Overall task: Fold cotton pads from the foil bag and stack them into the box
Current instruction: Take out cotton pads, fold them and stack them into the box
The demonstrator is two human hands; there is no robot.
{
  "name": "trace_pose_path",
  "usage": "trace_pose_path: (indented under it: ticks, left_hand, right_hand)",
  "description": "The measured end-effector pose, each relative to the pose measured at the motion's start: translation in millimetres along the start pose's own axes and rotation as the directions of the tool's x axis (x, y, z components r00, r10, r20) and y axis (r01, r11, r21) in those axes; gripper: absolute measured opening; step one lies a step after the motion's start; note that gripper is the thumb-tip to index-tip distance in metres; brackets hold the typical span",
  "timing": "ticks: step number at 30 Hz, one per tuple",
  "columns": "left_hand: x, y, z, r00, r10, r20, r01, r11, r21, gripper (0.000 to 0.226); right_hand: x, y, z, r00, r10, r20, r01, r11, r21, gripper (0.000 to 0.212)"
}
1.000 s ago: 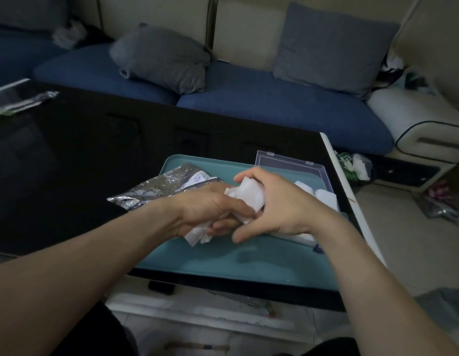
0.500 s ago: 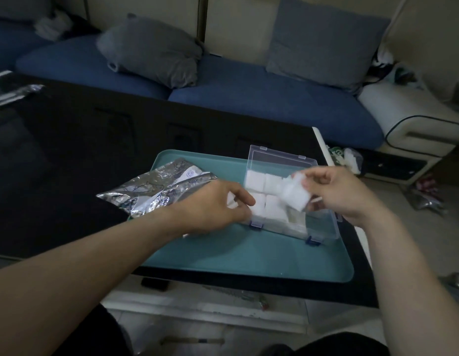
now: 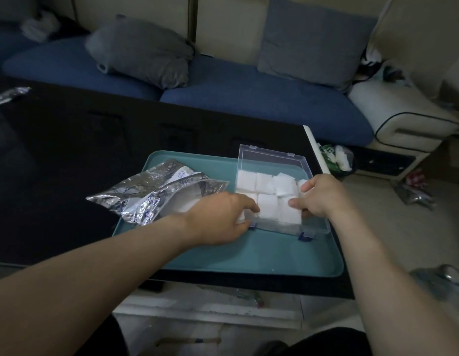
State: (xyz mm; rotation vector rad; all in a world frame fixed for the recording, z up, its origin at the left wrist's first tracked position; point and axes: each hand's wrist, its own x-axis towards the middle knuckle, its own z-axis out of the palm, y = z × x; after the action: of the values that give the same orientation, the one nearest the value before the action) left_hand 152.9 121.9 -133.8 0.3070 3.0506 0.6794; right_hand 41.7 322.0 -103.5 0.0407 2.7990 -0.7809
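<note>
A clear plastic box (image 3: pixel 314 228) with its lid (image 3: pixel 272 161) standing open sits on the right of a teal tray (image 3: pixel 249 255). Several folded white cotton pads (image 3: pixel 267 202) fill it in rows. My left hand (image 3: pixel 220 218) grips the box's near left corner between thumb and fingers. My right hand (image 3: pixel 319 196) is down inside the right side of the box. Its thumb and fingers pinch a folded pad (image 3: pixel 290 214) against the others, and the hand hides part of it. The crumpled foil bag (image 3: pixel 151 195) lies open on the tray's left, with white pads showing in its mouth.
The tray lies at the near right corner of a black glossy table (image 3: pixel 69 163). A blue sofa (image 3: pixel 249 98) with grey cushions runs behind the table. Bags and clutter lie on the floor (image 3: pixel 413 194) to the right.
My right hand carried the folded pad from mid-air down into the box's right side. My left hand slid right, from beside the bag to the box's near left corner.
</note>
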Motion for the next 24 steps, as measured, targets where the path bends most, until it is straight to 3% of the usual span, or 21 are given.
trace_pose_path:
  ticks: [3,8,11,16,21,24]
  left_hand:
    - [0,1,1,1.000,-0.022,-0.001,0.022,1.000,0.019,0.033]
    - [0,3,2,1.000,-0.019,0.002,0.019,1.000,-0.020,0.031]
    - [1,3,3,1.000,-0.027,0.012,0.027,1.000,-0.014,0.031]
    - [3,3,3,0.999,-0.038,0.022,0.038,0.999,-0.017,0.029]
    - [4,4,1,0.999,-0.036,0.018,0.036,0.999,-0.007,0.029]
    - [4,5,0,0.999,-0.033,0.024,0.033,0.999,-0.012,0.029]
  right_hand:
    - [0,3,2,0.997,0.081,0.008,-0.081,0.984,0.158,0.035]
    - [0,10,5,0.994,0.094,0.048,-0.100,0.985,0.143,0.013]
    - [-2,11,11,0.995,0.092,0.037,-0.098,0.976,0.194,0.014]
    - [-3,11,18,0.996,0.059,-0.064,-0.059,0.998,-0.006,0.035]
    - [-10,2,13,0.981,-0.157,-0.110,0.152,0.987,-0.053,0.026]
    - [-12,3,21,0.983,-0.176,-0.044,0.170,0.980,-0.107,0.021]
